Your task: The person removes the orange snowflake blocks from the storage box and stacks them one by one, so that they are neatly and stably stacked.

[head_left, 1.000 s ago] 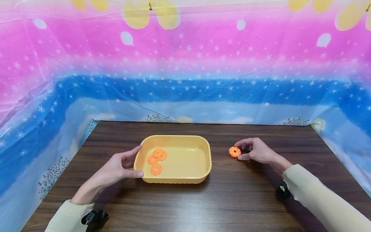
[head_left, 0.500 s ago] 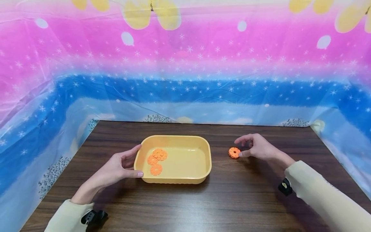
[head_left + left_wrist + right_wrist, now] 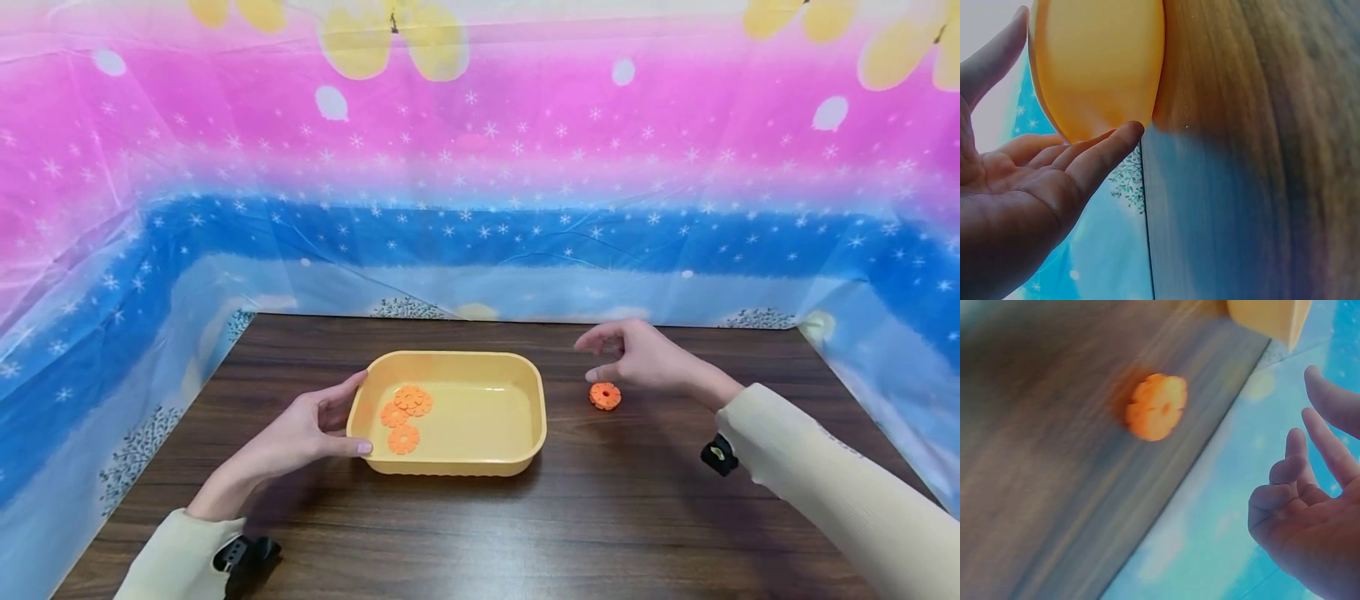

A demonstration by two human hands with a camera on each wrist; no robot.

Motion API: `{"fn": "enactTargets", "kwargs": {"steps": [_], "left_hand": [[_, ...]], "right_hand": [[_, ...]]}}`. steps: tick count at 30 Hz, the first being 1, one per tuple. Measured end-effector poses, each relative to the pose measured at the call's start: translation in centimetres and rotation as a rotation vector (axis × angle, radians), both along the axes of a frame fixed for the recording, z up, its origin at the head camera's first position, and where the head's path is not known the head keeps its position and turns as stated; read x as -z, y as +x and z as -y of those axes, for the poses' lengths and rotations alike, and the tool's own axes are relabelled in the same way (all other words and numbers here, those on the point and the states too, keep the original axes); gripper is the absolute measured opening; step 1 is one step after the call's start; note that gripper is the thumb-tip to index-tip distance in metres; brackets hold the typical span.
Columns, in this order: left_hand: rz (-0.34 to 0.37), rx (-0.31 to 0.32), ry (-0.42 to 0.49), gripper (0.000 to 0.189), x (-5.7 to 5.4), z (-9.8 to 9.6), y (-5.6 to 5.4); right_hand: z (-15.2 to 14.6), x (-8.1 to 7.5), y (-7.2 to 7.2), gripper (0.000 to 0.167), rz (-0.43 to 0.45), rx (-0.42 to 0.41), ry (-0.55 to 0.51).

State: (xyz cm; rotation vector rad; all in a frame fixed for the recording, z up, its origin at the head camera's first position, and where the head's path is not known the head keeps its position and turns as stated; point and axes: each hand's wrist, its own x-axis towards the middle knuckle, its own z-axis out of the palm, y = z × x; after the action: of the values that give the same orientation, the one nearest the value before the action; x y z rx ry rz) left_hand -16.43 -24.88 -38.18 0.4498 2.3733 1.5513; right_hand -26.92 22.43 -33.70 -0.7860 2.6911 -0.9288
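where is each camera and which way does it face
Head: worn on the head, facing forward and down at the tray and table; left hand, right hand and sleeves show.
Left wrist: on that wrist, facing the tray's end; left hand shows.
Right wrist: on that wrist, facing the stacked orange discs; right hand shows.
Shared: head and right wrist both show these discs.

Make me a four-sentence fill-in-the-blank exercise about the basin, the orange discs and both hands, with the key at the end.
1. The left hand holds a round-cornered basin coloured ____.
2. In the head view, orange notched discs inside it lie toward its ____ end.
3. In that view, another notched disc lies outside, to the basin's ____.
4. The right hand holds ____.
Missing words: yellow; left; right; nothing.
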Motion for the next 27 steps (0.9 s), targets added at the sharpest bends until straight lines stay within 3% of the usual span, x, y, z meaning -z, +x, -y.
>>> {"fn": "enactTargets", "kwargs": {"steps": [7, 17, 27], "left_hand": [[0.036, -0.009, 0.024, 0.104, 0.3, 0.1, 0.0], [0.066, -0.007, 0.063, 0.106, 0.3, 0.2, -0.1], [0.075, -0.022, 0.039, 0.106, 0.1, 0.1, 0.0]], "right_hand": [[3.3, -2.0, -0.4, 0.041, 0.016, -0.093, -0.01], [9.6, -3.7, -1.5, 0.043, 0.064, -0.256, -0.017], [17.3, -3.6, -2.3, 0.045, 0.14, -0.44, -0.034]]}}
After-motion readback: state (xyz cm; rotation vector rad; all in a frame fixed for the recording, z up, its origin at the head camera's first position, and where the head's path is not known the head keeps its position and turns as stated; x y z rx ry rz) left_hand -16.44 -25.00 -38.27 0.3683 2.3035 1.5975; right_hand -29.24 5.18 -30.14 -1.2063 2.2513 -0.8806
